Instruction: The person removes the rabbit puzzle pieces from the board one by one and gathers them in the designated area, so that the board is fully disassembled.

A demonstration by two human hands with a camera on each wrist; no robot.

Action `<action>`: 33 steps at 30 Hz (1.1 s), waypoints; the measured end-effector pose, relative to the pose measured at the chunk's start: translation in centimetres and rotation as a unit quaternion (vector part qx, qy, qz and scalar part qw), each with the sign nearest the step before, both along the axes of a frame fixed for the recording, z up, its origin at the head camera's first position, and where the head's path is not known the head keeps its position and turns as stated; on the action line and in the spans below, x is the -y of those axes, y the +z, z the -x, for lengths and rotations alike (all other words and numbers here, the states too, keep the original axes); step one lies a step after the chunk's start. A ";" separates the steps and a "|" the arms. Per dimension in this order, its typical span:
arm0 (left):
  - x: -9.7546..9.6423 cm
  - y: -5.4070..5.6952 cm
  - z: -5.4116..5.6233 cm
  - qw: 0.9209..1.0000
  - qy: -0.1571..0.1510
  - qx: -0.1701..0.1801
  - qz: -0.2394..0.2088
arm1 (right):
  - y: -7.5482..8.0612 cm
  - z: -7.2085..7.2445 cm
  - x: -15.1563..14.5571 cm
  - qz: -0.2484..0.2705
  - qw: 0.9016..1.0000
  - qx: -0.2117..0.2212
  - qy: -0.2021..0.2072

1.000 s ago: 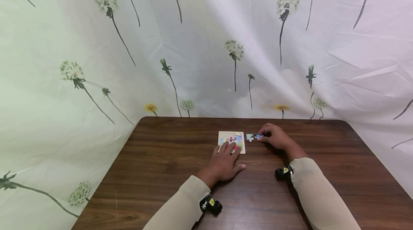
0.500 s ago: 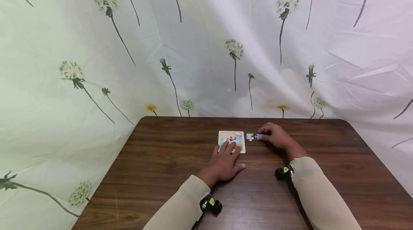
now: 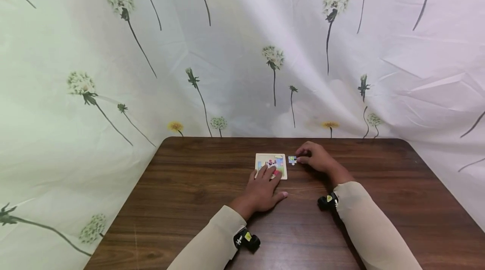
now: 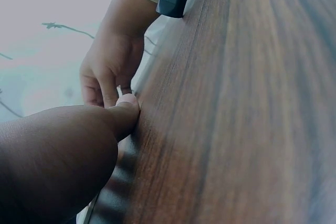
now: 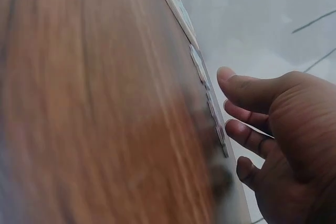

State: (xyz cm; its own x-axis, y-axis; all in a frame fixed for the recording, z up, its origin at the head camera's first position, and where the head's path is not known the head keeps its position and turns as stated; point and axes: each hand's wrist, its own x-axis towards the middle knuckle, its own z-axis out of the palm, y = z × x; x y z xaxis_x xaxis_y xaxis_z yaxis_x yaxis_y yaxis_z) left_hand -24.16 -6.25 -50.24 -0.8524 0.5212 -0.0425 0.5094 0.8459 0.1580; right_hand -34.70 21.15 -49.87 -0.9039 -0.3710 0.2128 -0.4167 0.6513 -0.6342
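Note:
A small square puzzle board (image 3: 281, 156) with a pale frame and a cartoon picture lies on the table. My left hand (image 3: 261, 192) rests on its near part with fingers spread, covering some of the picture; the thumb lies off to the right. Right of the board is a loose blue jigsaw piece (image 3: 292, 159). Over this spot hovers my right hand (image 3: 316, 157), fingers loosely bent and nothing between them. From the right wrist, two flat pieces show in a row: one piece (image 5: 199, 67) nearer the board and another piece (image 5: 216, 121) beside the fingertips, which the head view hides.
The brown wooden table (image 3: 182, 202) ends at a far edge just behind the board and pieces. A white curtain (image 3: 235, 72) with dandelion prints hangs behind it. Each wrist carries a small black camera (image 3: 251, 242).
My right hand has shifted slightly left toward the loose piece beside the board, and the second piece is now out of sight in the head view. The left hand stays on the board.

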 end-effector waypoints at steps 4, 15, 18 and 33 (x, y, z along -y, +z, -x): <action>0.0 -0.1 0.0 1.000 -0.002 -0.004 0.003 | -0.1 0.0 0.7 0.008 1.000 -0.010 0.012; 0.1 -0.3 0.1 1.000 -0.006 0.009 -0.019 | -0.3 0.4 2.9 -0.009 0.999 -0.030 0.037; 0.1 -0.3 0.1 1.000 -0.007 0.008 -0.021 | -0.4 0.4 3.5 -0.015 0.999 -0.032 0.040; 0.1 -0.4 0.2 1.000 -0.009 -0.002 -0.012 | -0.2 0.3 5.1 -0.045 0.999 -0.010 0.021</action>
State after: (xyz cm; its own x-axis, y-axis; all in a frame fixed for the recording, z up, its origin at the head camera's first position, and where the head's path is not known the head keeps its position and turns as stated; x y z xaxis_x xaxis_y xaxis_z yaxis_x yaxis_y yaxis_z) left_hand -24.36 -6.40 -50.64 -0.8425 0.5380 -0.0257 0.5259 0.8320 0.1764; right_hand -34.97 16.03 -50.10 -0.8828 -0.4270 0.1956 -0.4573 0.6869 -0.5648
